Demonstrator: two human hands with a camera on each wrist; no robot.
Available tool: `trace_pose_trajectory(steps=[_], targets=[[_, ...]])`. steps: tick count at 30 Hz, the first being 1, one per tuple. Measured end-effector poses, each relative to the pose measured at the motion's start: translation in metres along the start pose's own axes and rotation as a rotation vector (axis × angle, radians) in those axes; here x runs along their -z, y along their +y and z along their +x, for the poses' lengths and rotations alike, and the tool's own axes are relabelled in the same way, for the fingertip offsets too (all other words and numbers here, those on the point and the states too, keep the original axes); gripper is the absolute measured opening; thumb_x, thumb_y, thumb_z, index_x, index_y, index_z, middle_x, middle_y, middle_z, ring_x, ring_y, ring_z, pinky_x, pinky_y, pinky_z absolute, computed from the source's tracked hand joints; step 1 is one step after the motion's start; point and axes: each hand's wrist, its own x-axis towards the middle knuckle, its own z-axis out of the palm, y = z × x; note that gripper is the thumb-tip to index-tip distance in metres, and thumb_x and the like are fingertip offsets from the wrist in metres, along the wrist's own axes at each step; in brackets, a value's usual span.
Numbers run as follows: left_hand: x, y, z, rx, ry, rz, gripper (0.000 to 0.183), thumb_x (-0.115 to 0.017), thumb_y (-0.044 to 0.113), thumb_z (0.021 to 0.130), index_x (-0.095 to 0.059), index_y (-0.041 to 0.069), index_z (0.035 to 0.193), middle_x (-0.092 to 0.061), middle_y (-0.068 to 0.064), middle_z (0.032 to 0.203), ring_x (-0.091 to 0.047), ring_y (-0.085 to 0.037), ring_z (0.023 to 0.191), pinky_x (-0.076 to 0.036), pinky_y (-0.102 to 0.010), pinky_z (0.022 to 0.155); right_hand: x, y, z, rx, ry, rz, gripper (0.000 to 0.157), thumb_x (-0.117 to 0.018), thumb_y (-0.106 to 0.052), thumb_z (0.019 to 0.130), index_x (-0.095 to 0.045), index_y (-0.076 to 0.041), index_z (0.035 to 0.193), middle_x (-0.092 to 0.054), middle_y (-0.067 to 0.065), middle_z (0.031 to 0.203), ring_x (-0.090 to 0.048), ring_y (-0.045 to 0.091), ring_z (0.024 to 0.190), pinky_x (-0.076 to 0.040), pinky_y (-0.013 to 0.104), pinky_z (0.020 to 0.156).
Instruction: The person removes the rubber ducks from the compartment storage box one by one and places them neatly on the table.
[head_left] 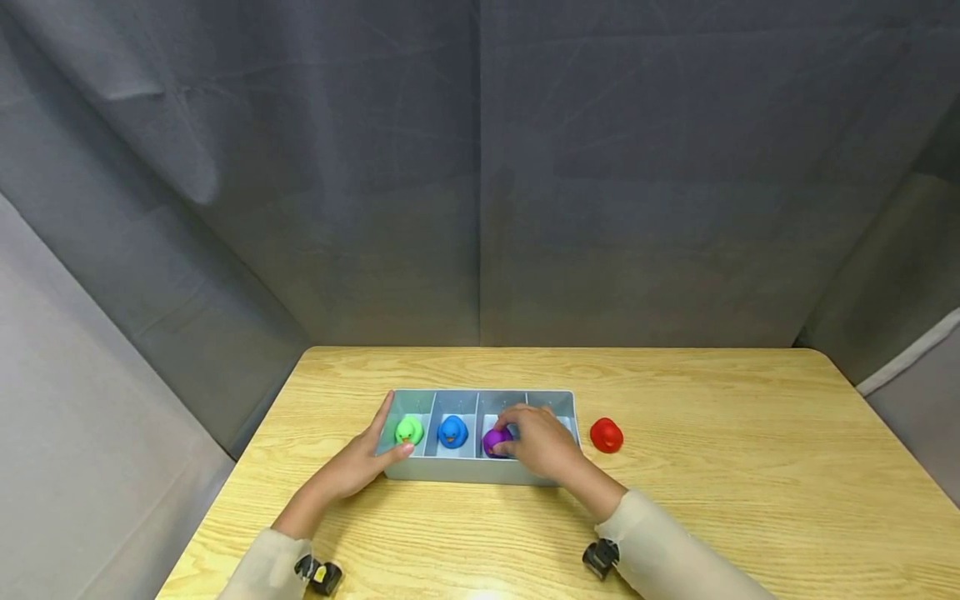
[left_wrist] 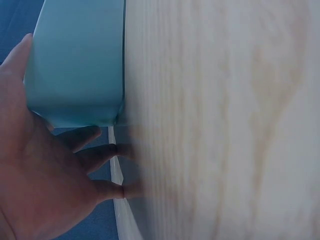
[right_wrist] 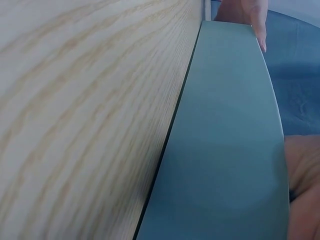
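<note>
A grey-blue box (head_left: 465,472) with a row of compartments stands on the table. My left hand (head_left: 358,462) holds its left end, thumb over the front rim and index finger along the end wall; in the left wrist view, other fingers of that hand (left_wrist: 47,170) spread down to the tabletop. A green rubber duck (head_left: 408,430) and a blue rubber duck (head_left: 452,432) sit in the two leftmost compartments. Reaching over the front wall, my right hand (head_left: 546,442) pinches a purple rubber duck (head_left: 495,441) inside the third compartment. The right wrist view hides this duck behind the box wall.
A red rubber duck (head_left: 606,435) lies on the wooden table (head_left: 735,450), just right of the box. Grey cloth (head_left: 480,183) hangs behind the table's far edge. The rightmost compartment (head_left: 551,402) is partly covered by my right hand.
</note>
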Motion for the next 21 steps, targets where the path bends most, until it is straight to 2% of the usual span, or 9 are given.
trace_pose_trajectory(steps=[3,9,21], targets=[[0.0000,-0.0007,0.0004,0.000,-0.002,-0.002,0.096,-0.059,0.053,0.102,0.011,0.038,0.165,-0.002,-0.012,0.173,-0.017,-0.048,0.154,-0.019,-0.072,0.118,0.0001,-0.0002,0.0007,0.000,-0.002,-0.007,0.022,-0.088,-0.016,0.082,-0.078,-0.011,0.101,-0.073,0.009,0.120,-0.064,0.032,0.120,-0.038,0.053,0.110],[0.0004,-0.0013,-0.0004,-0.005,-0.004,-0.003,0.095,-0.059,0.052,0.102,0.012,0.038,0.164,-0.001,-0.012,0.173,-0.017,-0.048,0.154,-0.019,-0.072,0.118,0.0011,-0.0020,-0.0007,0.001,-0.013,0.007,0.021,-0.083,-0.010,0.087,-0.077,-0.010,0.107,-0.071,0.012,0.125,-0.062,0.035,0.125,-0.029,0.063,0.117],[0.0017,-0.0016,-0.0010,0.002,-0.005,-0.010,0.095,-0.059,0.053,0.102,0.012,0.040,0.164,-0.001,-0.012,0.173,-0.016,-0.049,0.153,-0.019,-0.073,0.117,0.0021,-0.0017,-0.0019,0.029,-0.017,0.048,0.023,-0.075,-0.007,0.093,-0.073,-0.006,0.116,-0.067,0.016,0.132,-0.057,0.039,0.131,-0.024,0.070,0.117]])
